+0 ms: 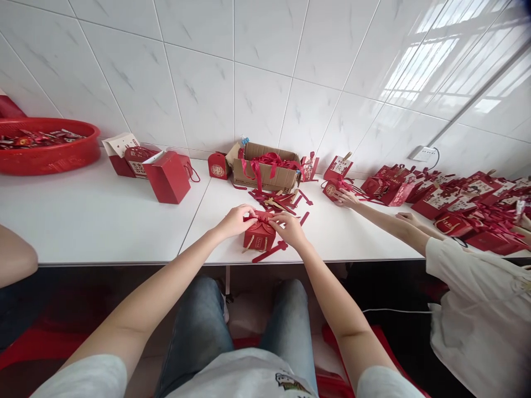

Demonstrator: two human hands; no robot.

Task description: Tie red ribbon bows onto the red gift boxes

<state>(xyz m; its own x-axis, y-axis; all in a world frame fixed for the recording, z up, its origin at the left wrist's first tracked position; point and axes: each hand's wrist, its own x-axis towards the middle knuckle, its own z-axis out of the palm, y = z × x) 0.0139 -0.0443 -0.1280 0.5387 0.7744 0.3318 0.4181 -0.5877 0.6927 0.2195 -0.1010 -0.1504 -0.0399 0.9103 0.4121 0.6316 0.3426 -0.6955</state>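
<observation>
A small red gift box (pixel 259 240) with thin gold cord handles sits close to the front edge of the white table. Across its top lies a red ribbon (pixel 263 219) gathered in a knot or bow. From the left, my left hand (pixel 239 220) pinches the ribbon between thumb and fingers. My right hand (pixel 289 228) pinches the ribbon on the other side. Just right of the box lies a flat red strip (pixel 270 252) with a flower-shaped end. Behind the box is a loose pile of red and gold strips (pixel 276 201).
A cardboard box (pixel 249 176) full of red ribbons stands by the wall. Several red bags (pixel 168 179) and a red basin (pixel 50 157) of small packets are left. At right, a co-worker's hand (pixel 347 197) touches another red box (pixel 331 189), near many finished-looking boxes (pixel 440 202).
</observation>
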